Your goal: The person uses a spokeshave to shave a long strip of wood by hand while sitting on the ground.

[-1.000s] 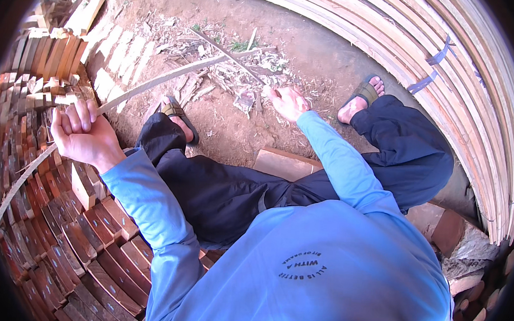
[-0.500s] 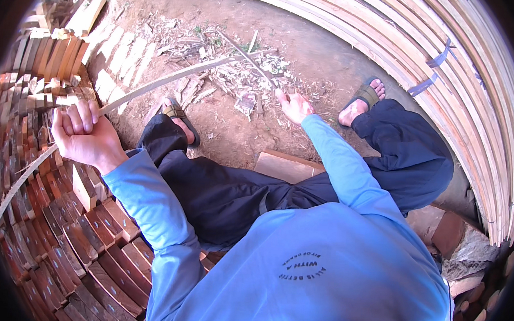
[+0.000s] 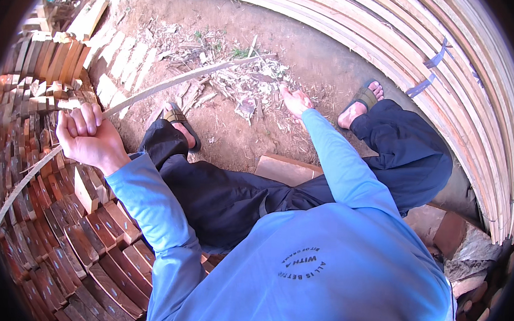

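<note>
My left hand [image 3: 89,137] is closed round a long, thin wooden strip [image 3: 174,85]. One end of the strip reaches out over the ground ahead, and the other bends back past my wrist over the stacked wood at the left. My right hand [image 3: 296,103] is held out low above the ground, right of the strip's far end and apart from it. Its fingers look loosely stretched, palm partly up, and I see nothing in them. Beneath the far part of the strip lies a scatter of wood shavings and scraps [image 3: 246,96].
Stacked reddish-brown wood pieces [image 3: 106,269] fill the left side. A bundle of long pale boards [image 3: 391,37], tied with a bluish strap [image 3: 422,86], curves along the upper right. A short wooden block [image 3: 288,169] lies between my legs. My sandalled feet [image 3: 357,110] rest on the dirt.
A thin dark stick that reached from beside my right hand across the strip no longer shows. My right hand has turned slightly; my left hand with the strip has shifted a little right and down.
</note>
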